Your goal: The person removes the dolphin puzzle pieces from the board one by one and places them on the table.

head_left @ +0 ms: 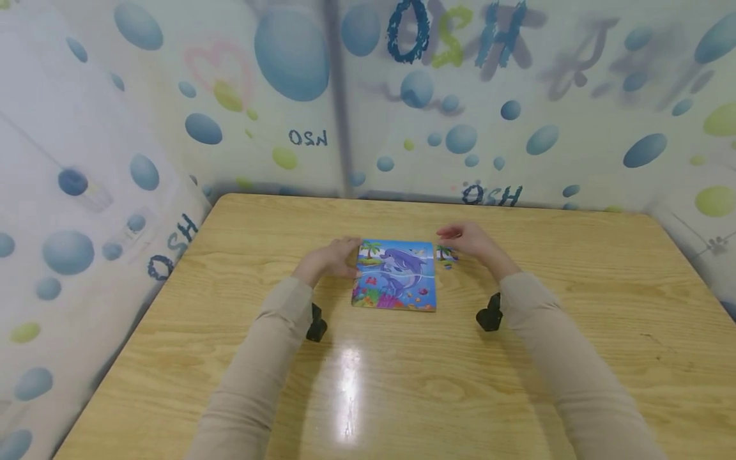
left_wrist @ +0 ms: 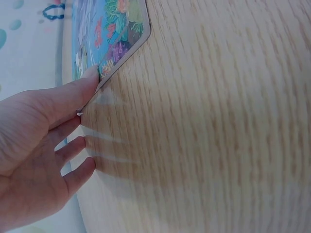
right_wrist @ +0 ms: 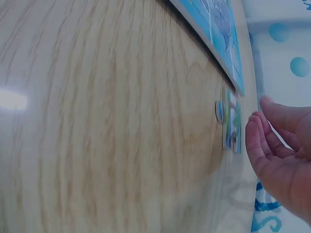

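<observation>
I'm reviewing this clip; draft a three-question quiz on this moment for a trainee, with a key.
1. Multiple choice: which animal is the largest figure on the flat, square, mostly blue picture board?
a) horse
b) dolphin
c) elephant
2. Short answer: which hand touches that board?
3. True or false: the right hand is touching the board.

Key
1. b, dolphin.
2. The left hand, at the board's left edge in the head view.
3. False: it is apart from the board, beside the small, flat, multicoloured palm-tree piece.
</observation>
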The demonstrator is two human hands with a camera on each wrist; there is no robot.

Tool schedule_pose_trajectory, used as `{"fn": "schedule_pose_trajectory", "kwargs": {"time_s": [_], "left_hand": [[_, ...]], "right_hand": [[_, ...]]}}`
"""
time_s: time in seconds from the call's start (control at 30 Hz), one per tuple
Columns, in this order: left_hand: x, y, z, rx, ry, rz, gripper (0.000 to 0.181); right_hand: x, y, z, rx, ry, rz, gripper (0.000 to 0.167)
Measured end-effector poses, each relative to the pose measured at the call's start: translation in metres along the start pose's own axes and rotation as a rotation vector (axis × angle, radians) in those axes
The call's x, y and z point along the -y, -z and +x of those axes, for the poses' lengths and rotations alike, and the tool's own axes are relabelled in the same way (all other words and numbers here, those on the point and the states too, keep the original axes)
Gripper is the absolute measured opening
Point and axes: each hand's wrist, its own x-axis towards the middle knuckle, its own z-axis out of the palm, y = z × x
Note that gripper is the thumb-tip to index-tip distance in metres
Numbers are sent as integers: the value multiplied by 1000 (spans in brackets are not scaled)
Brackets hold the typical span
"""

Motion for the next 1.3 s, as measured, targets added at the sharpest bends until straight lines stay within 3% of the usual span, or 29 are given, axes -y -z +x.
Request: {"fn": "schedule_pose_trajectory", "kwargs": {"time_s": [0.63, 1.3], "left_hand": [[0, -1, -1, -15, -6, -5, 77], [4, -1, 3, -2, -10, -5, 78]], "right_hand": [[37, -31, 19, 116, 64, -81, 42], [57, -52, 22, 157, 99, -290, 44]]}}
